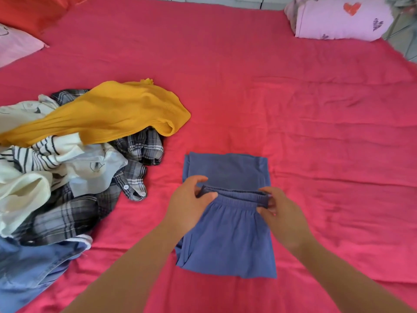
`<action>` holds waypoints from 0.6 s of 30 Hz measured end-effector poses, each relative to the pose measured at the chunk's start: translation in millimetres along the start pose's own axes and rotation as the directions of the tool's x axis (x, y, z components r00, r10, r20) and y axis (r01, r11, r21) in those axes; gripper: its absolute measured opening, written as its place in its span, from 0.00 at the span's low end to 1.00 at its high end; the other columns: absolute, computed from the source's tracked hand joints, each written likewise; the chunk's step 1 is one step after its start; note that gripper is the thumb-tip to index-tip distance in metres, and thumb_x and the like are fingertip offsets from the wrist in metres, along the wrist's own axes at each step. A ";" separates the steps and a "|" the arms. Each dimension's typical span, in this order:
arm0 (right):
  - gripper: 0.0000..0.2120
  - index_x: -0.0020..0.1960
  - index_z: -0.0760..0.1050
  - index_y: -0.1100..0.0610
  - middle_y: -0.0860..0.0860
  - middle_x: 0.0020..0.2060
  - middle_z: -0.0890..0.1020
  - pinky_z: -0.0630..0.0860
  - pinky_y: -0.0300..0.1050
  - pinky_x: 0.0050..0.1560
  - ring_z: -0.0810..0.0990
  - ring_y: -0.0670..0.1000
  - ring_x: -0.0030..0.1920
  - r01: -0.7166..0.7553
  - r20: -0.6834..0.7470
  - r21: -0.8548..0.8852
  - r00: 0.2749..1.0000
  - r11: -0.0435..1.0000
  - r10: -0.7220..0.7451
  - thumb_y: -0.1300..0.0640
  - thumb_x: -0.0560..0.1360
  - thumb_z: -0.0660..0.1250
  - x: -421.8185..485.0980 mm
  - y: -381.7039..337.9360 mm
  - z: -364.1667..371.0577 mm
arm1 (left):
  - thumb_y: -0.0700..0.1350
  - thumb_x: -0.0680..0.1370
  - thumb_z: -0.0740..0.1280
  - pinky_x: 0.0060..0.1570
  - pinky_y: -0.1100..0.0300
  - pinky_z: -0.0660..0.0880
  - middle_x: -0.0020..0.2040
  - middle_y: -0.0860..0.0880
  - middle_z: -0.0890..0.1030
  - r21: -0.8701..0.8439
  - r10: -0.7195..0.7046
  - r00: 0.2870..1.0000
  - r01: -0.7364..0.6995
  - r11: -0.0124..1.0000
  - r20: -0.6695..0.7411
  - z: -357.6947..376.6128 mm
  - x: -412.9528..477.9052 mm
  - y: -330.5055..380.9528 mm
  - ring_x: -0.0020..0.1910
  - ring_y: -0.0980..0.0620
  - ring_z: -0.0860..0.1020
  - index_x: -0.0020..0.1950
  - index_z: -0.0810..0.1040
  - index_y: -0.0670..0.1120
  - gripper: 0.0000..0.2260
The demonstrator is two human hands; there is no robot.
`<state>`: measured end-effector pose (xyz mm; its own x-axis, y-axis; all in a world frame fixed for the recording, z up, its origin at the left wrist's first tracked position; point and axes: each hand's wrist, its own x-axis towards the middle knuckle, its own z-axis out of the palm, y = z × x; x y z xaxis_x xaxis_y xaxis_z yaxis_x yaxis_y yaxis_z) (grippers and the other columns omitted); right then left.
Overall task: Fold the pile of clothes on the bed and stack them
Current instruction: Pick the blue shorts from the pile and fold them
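Blue trousers (228, 236) lie partly folded on the red bed sheet (248, 98), their elastic waistband turned over onto the legs across the middle. My left hand (189, 204) pinches the left end of the waistband. My right hand (282, 213) pinches its right end. To the left lies the pile of unfolded clothes (74, 154): a mustard-yellow top (108, 114) on top, a grey plaid shirt (135, 154), a black-and-white striped garment (33, 154), white pieces, and a blue denim item (33, 265) at the near left.
A lilac rolled blanket with heart prints (343, 19) sits at the far right corner. A pink pillow (15, 44) and a red pillow (31, 10) lie at the far left. The bed's right edge shows at the upper right.
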<state>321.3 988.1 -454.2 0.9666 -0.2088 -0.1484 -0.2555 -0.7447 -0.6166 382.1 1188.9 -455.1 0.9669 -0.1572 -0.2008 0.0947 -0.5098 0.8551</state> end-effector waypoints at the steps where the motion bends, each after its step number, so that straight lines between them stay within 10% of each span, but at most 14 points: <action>1: 0.20 0.61 0.72 0.58 0.48 0.43 0.76 0.64 0.24 0.38 0.75 0.48 0.42 -0.007 -0.012 0.014 1.000 1.000 0.007 0.67 0.71 0.68 7.9 1.3 3.7 | 0.44 0.74 0.70 0.38 0.75 0.67 0.45 0.56 0.74 -0.029 -0.027 1.000 0.027 0.999 -0.016 3.4 6.5 -2.1 0.45 0.59 0.72 0.63 0.73 0.47 0.18; 7: 0.18 0.60 0.73 0.58 0.48 0.44 0.77 0.64 0.31 0.42 0.77 0.50 0.45 -0.062 -0.098 0.133 0.992 0.989 0.075 0.65 0.72 0.69 43.5 7.0 25.8 | 0.42 0.74 0.70 0.45 0.71 0.70 0.56 0.51 0.74 -0.341 -0.231 0.972 0.206 0.917 -0.033 18.5 30.5 -21.3 0.52 0.58 0.73 0.63 0.72 0.47 0.18; 14: 0.15 0.59 0.74 0.57 0.51 0.48 0.81 0.71 0.42 0.52 0.79 0.50 0.50 -0.089 -0.181 0.235 0.974 0.968 0.134 0.62 0.73 0.68 95.6 2.9 20.1 | 0.39 0.73 0.70 0.44 0.73 0.73 0.45 0.53 0.78 -0.360 -0.142 0.981 0.087 0.929 -0.130 19.8 83.1 -3.5 0.44 0.60 0.77 0.62 0.73 0.45 0.18; 18: 0.20 0.65 0.69 0.58 0.52 0.53 0.79 0.71 0.39 0.52 0.78 0.49 0.50 -0.125 -0.128 0.340 0.976 0.932 0.178 0.63 0.74 0.67 122.4 9.1 21.5 | 0.39 0.73 0.71 0.63 0.57 0.71 0.62 0.46 0.76 -0.428 -0.150 0.987 0.108 0.897 -0.064 24.4 105.6 -9.9 0.58 0.53 0.75 0.71 0.65 0.45 0.28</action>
<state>437.7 969.4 -494.7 0.8956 -0.4169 -0.1555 -0.3529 -0.4525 -0.8190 477.5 1156.7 -496.4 0.9550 -0.0246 -0.2955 0.2910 -0.1128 0.9500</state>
